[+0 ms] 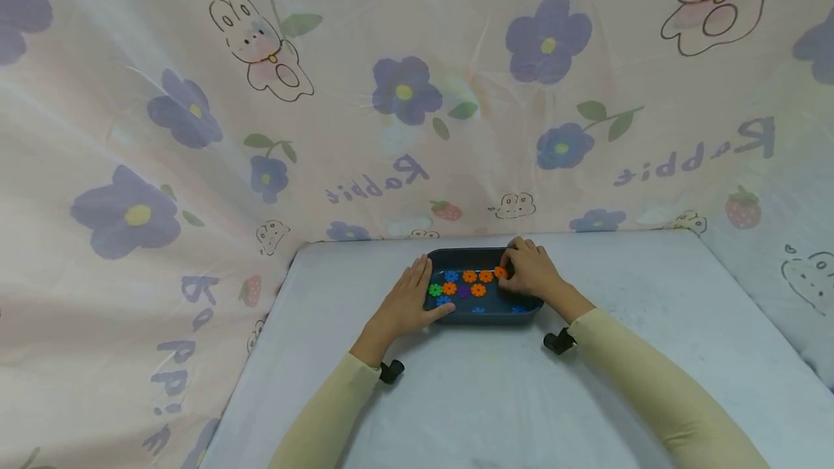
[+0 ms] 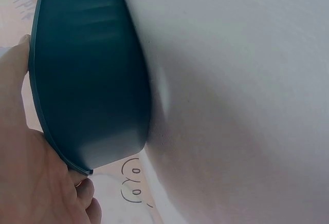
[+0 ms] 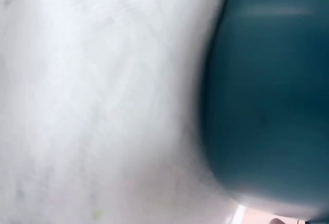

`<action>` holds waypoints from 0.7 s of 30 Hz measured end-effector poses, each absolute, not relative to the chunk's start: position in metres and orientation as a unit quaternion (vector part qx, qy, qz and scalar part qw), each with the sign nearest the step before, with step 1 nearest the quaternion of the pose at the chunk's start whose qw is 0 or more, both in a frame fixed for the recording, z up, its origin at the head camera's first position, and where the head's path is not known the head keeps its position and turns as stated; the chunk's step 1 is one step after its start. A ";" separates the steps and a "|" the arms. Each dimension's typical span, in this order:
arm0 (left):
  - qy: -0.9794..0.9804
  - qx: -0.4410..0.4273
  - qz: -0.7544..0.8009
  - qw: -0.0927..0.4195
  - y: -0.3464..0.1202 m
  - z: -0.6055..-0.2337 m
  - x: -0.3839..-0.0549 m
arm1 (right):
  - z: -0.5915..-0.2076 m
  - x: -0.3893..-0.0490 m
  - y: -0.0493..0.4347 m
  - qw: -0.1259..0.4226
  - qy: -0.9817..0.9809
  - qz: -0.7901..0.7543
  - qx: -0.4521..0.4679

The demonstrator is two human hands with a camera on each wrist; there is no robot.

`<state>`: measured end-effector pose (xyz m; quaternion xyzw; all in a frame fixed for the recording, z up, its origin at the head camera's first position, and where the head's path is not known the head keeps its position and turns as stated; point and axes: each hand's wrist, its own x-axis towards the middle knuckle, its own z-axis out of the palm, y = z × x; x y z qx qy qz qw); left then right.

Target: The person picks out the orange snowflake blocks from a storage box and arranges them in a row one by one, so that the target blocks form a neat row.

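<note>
A dark teal rectangular tray (image 1: 485,318) stands on the white table, with several small flower-shaped pieces in orange, blue, green and purple inside. My left hand (image 1: 405,302) holds the tray's left end, its fingers along the side and its thumb over the front rim. In the left wrist view, the left hand (image 2: 38,178) lies against the tray's corner (image 2: 92,90). My right hand (image 1: 531,270) is over the tray's right end, and its fingertips pinch an orange flower piece (image 1: 499,272). The right wrist view shows the tray's outer wall (image 3: 267,95) but not the fingers.
Among the pieces in the tray are a green flower (image 1: 435,290), a purple flower (image 1: 463,291) and a blue flower (image 1: 452,276). A printed curtain (image 1: 456,143) hangs behind the white table (image 1: 469,396). Small black cameras (image 1: 559,342) sit at both wrists.
</note>
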<state>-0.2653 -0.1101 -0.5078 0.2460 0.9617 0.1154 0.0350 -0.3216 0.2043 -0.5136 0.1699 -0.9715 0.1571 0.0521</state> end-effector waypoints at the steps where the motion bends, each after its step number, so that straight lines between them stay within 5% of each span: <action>1: 0.962 0.245 0.115 0.034 -0.110 -0.508 -0.266 | -0.514 -0.321 0.205 0.061 -0.970 0.161 0.170; 21: 0.963 0.242 0.111 0.030 -0.109 -0.507 -0.265 | -0.492 -0.305 0.212 0.172 -0.942 0.208 0.198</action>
